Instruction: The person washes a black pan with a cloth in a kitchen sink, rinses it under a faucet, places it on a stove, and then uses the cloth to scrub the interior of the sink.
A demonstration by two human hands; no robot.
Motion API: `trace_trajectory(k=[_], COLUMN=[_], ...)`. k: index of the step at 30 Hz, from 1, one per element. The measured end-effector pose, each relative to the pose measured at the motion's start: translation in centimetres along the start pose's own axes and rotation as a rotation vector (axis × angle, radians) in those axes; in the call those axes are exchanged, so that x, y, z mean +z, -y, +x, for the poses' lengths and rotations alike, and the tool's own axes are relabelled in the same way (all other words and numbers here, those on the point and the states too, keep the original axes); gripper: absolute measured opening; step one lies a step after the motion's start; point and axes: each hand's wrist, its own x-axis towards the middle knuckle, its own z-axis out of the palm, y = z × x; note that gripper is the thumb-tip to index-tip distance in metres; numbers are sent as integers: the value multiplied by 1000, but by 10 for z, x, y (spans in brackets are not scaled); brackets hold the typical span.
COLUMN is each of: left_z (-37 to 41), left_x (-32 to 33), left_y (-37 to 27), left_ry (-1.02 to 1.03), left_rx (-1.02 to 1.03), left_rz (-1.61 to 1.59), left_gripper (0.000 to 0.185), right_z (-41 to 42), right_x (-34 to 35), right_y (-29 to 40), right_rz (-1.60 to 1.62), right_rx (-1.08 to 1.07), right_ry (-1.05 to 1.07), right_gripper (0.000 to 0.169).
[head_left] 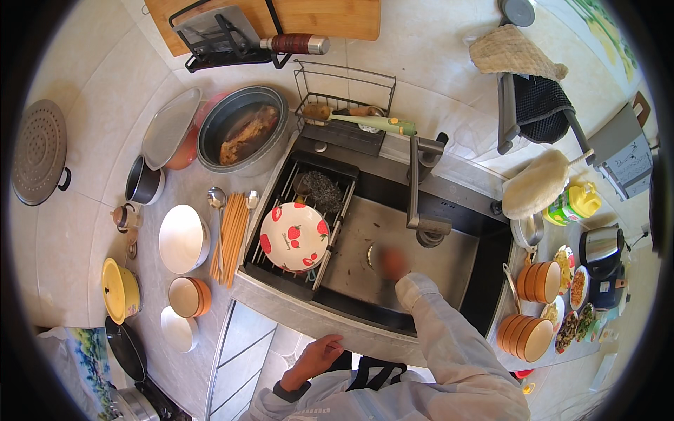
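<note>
My right hand [392, 262] is down in the metal sink [355, 237], over the drain [372, 256]. It is blurred, and I cannot see whether its fingers hold anything. Small dark scraps lie on the sink floor. Above and behind that hand stands the dark faucet [414, 184], no water visible from it. At the counter's front edge [337, 322] my left hand [321, 355] hangs loosely with bent fingers and nothing in it. On the rack at the sink's left is a strawberry-patterned plate [291, 252], with a steel wool scourer [322, 190] behind it.
Left of the sink are wooden chopsticks [234, 231], a white bowl [181, 239] and a dark pot [245, 163] with meat in liquid. Stacked orange bowls [518, 337] and dishes of chopped food [566, 330] stand on the right. A wire caddy [345, 97] sits behind the sink.
</note>
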Motion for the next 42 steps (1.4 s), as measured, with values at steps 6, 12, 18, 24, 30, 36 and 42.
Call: trace_trajectory(k=[6,12,18,24,30,36,42], left_z=[1,2,4,5,6,8,7], left_x=[1,1,1,0,-1,0,0], left_y=[-2,-2,0,-2,-2,4,2], left_ry=[2,5,5,10,24,24,22], left_rx=[3,-7,0,4,-15,9,-10], left_rz=[-3,-3,6,1,-11,-12,-17], left_gripper=[30,30,30,30,30,30,30], right_z=[-1,0,0,0,-1,0,-1], right_x=[-1,-3,-3,-2,-3,-3,-3], right_y=[1,2,2,2,3,4,5], right_rz=[0,-2,-1,2,2,-1,-3], right_rx=[-2,-6,-6,-8,-8,-15,-17], right_ry=[4,9,12,14,15,20,24], right_gripper=[15,15,15,15,15,15,15])
